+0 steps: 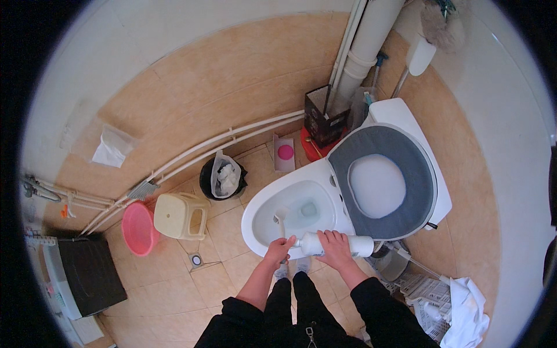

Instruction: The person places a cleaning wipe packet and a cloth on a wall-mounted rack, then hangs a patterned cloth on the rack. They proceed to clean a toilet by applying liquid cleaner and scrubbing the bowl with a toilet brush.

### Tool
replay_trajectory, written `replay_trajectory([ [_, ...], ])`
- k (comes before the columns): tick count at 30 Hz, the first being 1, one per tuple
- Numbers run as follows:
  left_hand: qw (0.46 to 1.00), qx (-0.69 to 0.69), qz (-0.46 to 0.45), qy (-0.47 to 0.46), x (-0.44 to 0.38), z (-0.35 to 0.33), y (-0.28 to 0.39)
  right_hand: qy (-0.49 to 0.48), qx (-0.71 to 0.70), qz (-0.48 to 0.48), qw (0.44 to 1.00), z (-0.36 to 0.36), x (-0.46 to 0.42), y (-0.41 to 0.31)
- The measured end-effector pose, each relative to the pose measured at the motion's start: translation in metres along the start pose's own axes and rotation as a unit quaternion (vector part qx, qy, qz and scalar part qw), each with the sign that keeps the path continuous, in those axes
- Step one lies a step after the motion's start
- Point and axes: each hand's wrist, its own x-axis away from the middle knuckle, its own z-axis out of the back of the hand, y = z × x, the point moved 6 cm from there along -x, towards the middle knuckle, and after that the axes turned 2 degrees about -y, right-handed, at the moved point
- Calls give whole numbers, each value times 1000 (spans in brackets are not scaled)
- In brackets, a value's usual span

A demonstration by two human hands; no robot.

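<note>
Over the near rim of a white toilet bowl, my right hand grips a white plastic bottle that lies nearly level, its neck pointing left. My left hand is closed around the handle of a white toilet brush, with its thumb and fingers close by the bottle's neck. The brush head rests inside the bowl, left of the water. Whether the bottle's cap is on, I cannot tell. Behind the bowl the lid stands raised, with a grey padded seat cover on the raised seat.
Left of the toilet are a black waste bin with a lining bag, a cream plastic stool and a pink basin. A dark box stands by the pipe. Grey baskets and white cloth lie at right.
</note>
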Motion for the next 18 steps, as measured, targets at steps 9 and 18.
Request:
replay_trajectory([
  [9, 991, -5, -1, -131, 6, -5, 12, -174, -71, -65, 980, -12, 5, 7],
  [18, 991, 84, 12, -99, 3, -10, 4, -138, -86, -67, 984, -13, 9, 9],
])
